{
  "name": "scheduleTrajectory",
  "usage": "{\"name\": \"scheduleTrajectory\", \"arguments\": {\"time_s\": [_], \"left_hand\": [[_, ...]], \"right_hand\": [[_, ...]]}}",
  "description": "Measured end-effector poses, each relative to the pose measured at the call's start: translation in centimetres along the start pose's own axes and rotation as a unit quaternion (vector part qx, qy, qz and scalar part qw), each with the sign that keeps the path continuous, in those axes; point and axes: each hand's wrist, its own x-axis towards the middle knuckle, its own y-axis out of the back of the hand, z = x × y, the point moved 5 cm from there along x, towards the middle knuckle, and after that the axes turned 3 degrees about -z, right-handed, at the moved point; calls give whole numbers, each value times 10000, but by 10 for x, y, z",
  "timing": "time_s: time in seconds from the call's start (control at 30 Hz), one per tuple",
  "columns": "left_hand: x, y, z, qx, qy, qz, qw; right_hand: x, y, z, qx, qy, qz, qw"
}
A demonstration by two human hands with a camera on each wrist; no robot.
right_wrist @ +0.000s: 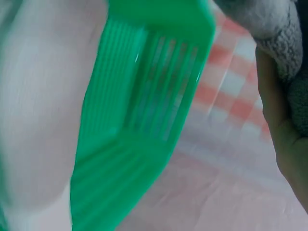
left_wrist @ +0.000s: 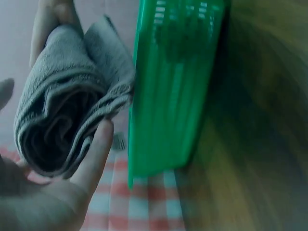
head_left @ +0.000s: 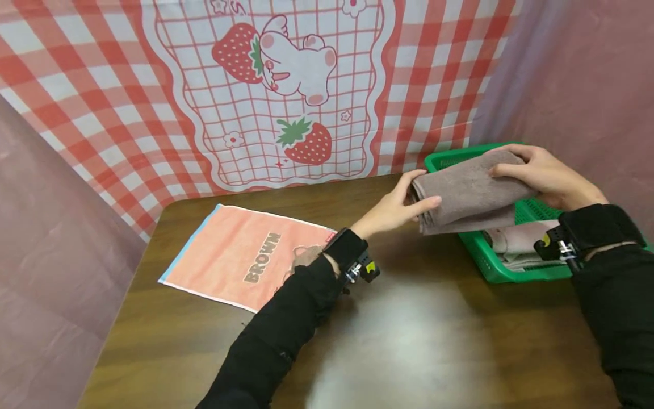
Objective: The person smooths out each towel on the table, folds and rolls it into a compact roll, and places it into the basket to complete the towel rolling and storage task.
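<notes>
A greyish-brown towel [head_left: 467, 190], rolled up with a loose flap beneath, is held in the air above the near left edge of the green basket [head_left: 482, 267]. At its left end my left hand [head_left: 395, 207] grips it between thumb and fingers; the left wrist view shows the spiral end of the rolled towel [left_wrist: 62, 110]. My right hand [head_left: 546, 176] grips the right end, thumb on top. Inside the basket lies a pale pinkish rolled towel [head_left: 526, 236]. Flat on the table, a peach towel [head_left: 230, 255] marked BROWN is partly covered by my left forearm.
The green basket stands at the right of the wooden table [head_left: 409, 341], close to the pink curtain [head_left: 577, 74]. A red-and-white checked cloth [head_left: 434, 74] with strawberries hangs along the back edge.
</notes>
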Motion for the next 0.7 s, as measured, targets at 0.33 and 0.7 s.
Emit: {"name": "scheduleTrajectory", "arguments": {"time_s": [0.33, 0.7], "left_hand": [[42, -37, -3, 442, 121, 745, 9962], [80, -67, 7, 1142, 1040, 1271, 9798]], "right_hand": [[6, 33, 30, -331, 84, 723, 9968], [15, 55, 53, -790, 268, 1632, 9831]]}}
